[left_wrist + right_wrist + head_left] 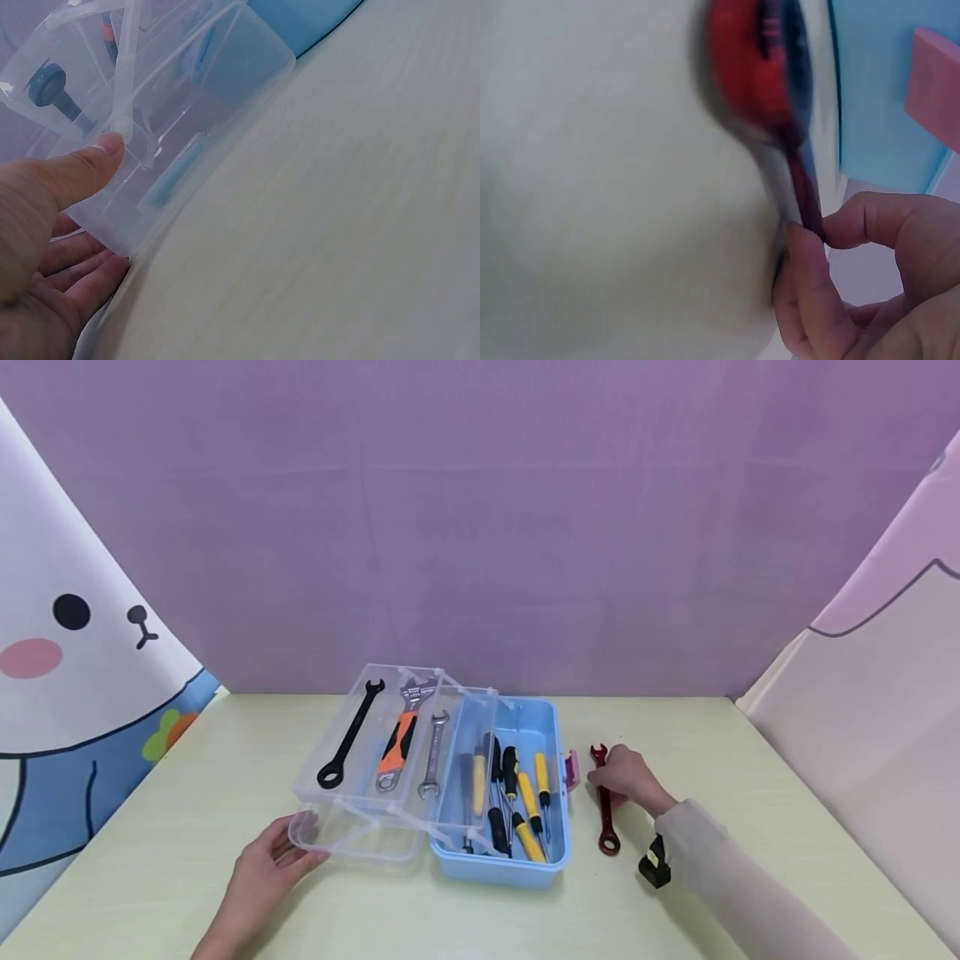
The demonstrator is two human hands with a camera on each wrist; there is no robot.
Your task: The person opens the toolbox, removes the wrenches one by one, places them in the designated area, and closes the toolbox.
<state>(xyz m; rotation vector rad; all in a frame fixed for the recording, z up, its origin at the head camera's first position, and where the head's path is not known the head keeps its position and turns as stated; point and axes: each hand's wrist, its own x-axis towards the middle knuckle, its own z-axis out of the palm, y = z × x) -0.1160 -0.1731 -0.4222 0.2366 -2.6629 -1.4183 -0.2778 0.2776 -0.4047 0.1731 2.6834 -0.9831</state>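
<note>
My left hand (262,872) holds the left edge of a toolbox's clear plastic lid (375,852); in the left wrist view the thumb lies over the edge and the fingers are below it. Pinched between thumb and fingers of my right hand (632,779) is a dark red combination wrench (606,814), right of the box; its ring end (754,67) appears large in the right wrist view. A clear tray (367,793) carries a black combination wrench (349,739), an orange-handled adjustable wrench (398,743) and a silver open-end wrench (433,756).
Several yellow and black screwdrivers (528,797) lie in the blue toolbox (498,874), partly under the tray. A pink latch (572,770) juts from the box's right side. A small black and yellow object (655,864) lies beside the right sleeve on the pale table (375,918).
</note>
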